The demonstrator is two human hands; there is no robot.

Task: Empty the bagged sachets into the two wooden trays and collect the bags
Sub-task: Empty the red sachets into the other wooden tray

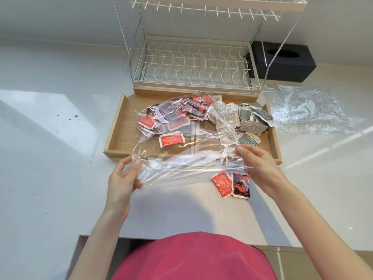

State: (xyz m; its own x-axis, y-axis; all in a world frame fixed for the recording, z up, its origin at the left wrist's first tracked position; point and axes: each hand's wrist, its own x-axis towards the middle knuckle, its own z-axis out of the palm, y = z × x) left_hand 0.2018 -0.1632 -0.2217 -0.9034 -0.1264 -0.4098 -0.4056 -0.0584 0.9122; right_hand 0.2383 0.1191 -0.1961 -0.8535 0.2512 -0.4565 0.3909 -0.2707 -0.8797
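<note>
A single wide-angle head camera looks forward and steeply down from close above the table [50,158], the wearer's pink-clad torso [191,257] at the bottom edge, a wire rack [193,63] toward the top

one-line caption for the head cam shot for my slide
Both hands, left and right, hold a clear bag over wooden trays of sachets.

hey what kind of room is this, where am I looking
Most likely a home kitchen counter. A white wire dish rack stands at the back of the pale countertop, a black tissue box sits beside it, and wooden trays of condiment sachets lie in front.
</note>
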